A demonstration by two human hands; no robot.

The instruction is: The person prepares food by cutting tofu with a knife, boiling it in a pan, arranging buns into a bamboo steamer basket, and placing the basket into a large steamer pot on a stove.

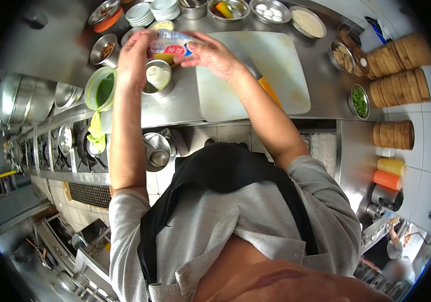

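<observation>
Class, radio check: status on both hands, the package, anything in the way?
Left hand gripping one end of package. Right hand holding the other. Nothing seen blocking; knife on cutting board.

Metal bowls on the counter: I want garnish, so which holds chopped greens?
The small metal bowl near the front edge of the counter, right of the cutting board. Its chopped greens set it apart; the bowl behind holds pale pieces.
</observation>
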